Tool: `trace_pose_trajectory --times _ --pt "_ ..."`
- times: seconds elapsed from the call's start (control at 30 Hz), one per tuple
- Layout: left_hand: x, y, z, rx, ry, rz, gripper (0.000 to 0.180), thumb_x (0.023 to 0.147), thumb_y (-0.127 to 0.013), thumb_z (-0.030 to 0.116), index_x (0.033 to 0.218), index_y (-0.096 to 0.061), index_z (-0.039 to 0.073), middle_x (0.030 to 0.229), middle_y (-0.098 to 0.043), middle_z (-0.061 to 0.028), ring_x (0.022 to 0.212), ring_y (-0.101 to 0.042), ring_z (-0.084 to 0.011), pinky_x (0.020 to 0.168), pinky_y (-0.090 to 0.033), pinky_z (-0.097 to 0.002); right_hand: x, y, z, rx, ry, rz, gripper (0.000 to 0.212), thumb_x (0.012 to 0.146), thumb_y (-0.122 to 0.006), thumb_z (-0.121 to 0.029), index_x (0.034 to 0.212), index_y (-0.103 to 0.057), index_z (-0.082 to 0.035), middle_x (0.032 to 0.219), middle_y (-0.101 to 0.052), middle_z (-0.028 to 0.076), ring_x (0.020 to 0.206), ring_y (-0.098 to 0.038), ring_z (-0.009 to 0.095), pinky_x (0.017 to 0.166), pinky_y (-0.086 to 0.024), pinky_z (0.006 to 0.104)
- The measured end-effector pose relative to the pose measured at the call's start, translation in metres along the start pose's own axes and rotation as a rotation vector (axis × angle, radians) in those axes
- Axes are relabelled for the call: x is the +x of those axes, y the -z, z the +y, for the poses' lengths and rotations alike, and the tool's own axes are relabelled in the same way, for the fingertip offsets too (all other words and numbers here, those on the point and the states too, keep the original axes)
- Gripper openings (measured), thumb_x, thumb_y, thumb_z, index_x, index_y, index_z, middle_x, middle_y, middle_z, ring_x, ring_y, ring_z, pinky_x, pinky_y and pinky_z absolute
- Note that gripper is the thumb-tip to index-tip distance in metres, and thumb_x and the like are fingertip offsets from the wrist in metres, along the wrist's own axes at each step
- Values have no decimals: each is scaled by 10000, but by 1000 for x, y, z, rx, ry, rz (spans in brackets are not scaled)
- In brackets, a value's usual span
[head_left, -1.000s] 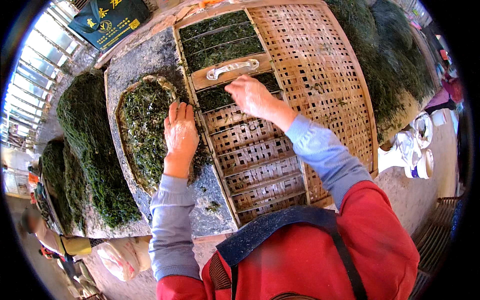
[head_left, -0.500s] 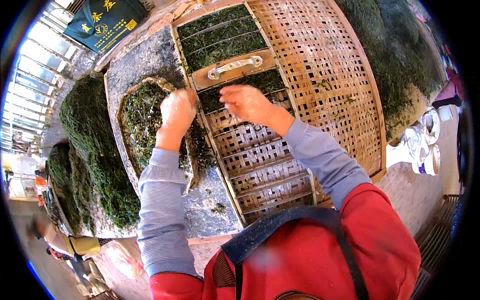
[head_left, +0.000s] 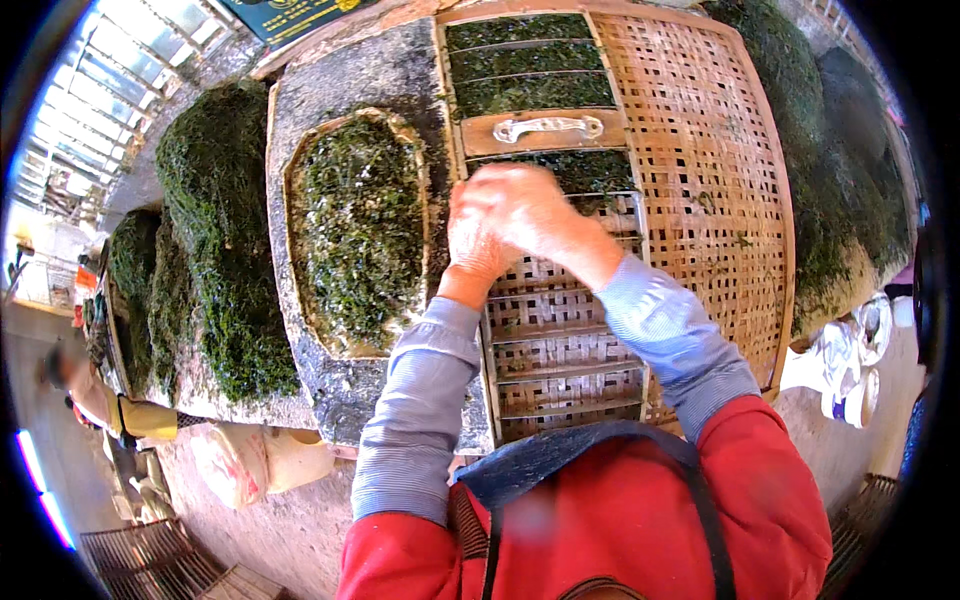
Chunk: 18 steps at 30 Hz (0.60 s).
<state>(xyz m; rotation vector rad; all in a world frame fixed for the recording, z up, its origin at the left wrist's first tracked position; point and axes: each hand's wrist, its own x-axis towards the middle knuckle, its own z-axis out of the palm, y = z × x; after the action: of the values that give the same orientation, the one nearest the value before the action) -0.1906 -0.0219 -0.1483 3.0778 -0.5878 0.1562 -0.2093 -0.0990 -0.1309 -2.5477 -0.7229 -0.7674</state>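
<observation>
My two hands meet over the wooden slatted frame (head_left: 567,372), just below its crossbar with a metal handle (head_left: 548,128). The right hand (head_left: 522,208) lies across the fingers of the left hand (head_left: 476,240). Both are smeared by motion, and anything between them is hidden. The frame rests on a woven bamboo mat (head_left: 700,190). Chopped dark-green weed (head_left: 532,62) fills its far sections, and some lies in the section just beyond my hands. Bare weave shows through the near sections. To their left is a shallow tray (head_left: 290,215) heaped with the same weed.
Large piles of stringy green weed stand at the left (head_left: 225,220) and the far right (head_left: 770,90). A plastic bag (head_left: 228,462) lies below the left edge, near a bamboo rack (head_left: 140,560). White bundles (head_left: 835,365) are at the right. Another person (head_left: 100,395) is at the far left.
My hands have come together; before, they were apart over the tray's edge and the frame. The left has moved right, off the tray. The whole view has shifted, with the scene further right.
</observation>
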Motion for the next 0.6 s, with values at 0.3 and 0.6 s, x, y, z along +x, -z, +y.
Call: trace_pose_trajectory --times 0.3,0.6 --pt "-11 -43 -58 -309 -567 357 594 736 -497 133 1315 -409 35 1409 -357 -119 1331 -292 -276 1122 -165 -411 77 8 -89 109 -468 -521 355 859 -488 -321 1112 -547 -78 1136 -538 225 1017 -547 370 901 -398 544" --pt "3 -42 -40 -183 -546 411 361 677 -569 150 1020 -583 40 987 -615 -176 827 -634 -322 849 -480 -440 -56 11 58 -90 -496 181 230 753 -596 -2 953 -663 -94 829 -629 85 731 -610 211 699 -533 346"
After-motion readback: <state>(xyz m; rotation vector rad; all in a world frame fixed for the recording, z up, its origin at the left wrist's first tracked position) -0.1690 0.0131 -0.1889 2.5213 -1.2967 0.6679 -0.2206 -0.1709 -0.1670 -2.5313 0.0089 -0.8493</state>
